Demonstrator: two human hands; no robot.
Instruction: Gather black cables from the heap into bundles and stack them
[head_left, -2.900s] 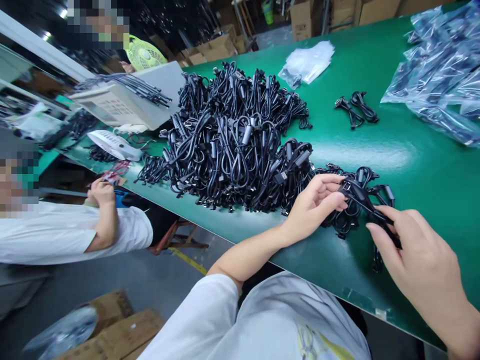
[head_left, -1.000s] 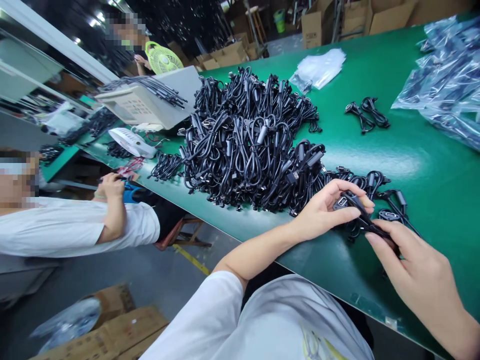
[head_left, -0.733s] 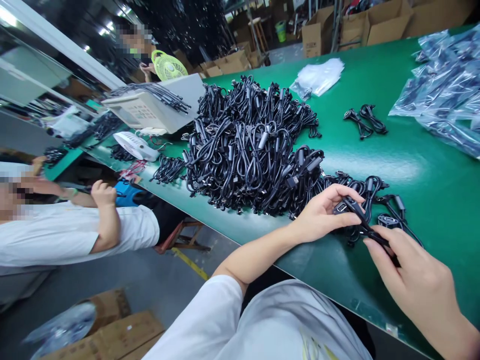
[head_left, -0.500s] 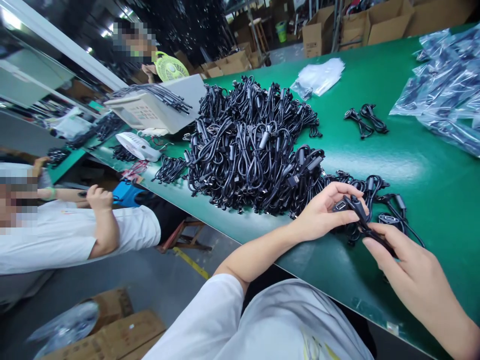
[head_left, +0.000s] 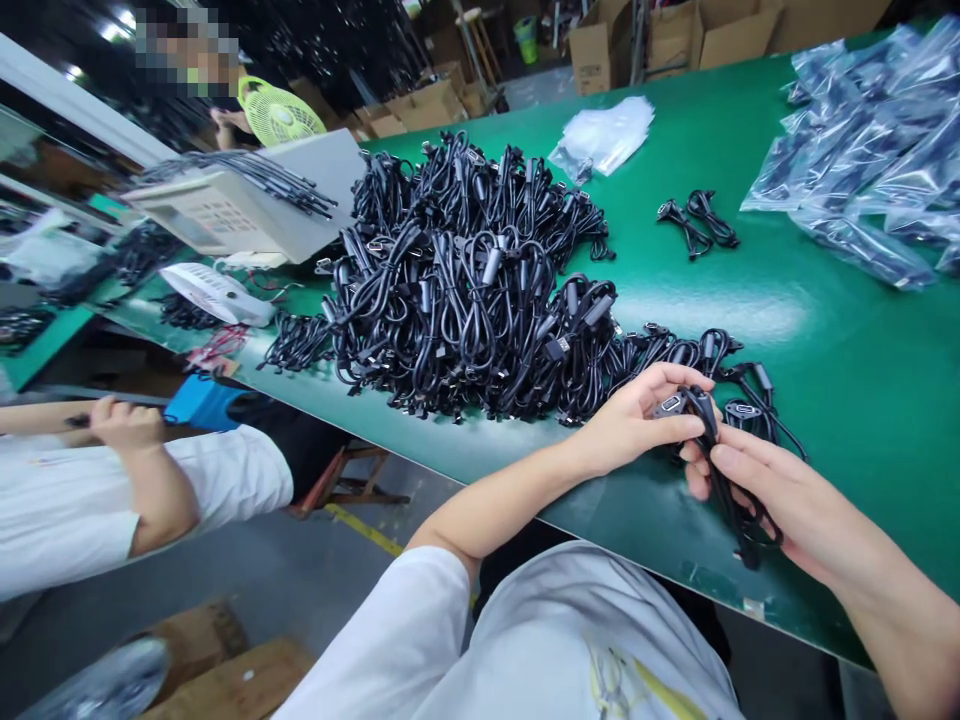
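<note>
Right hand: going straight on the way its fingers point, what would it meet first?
Probably the left hand, which pinches the connector end of the same black cable the right hand holds; they look almost touching.

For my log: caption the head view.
Left hand and right hand hold one black bundled cable beside a big heap of black cables.

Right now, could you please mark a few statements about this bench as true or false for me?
1. The left hand and right hand hold one cable between them. True.
2. The table is red. False: it is green.
3. The pile of cables lies to the left of both hands. True.
4. The lone cable farther out is sealed in a bag. False: it lies bare on the table.
</note>
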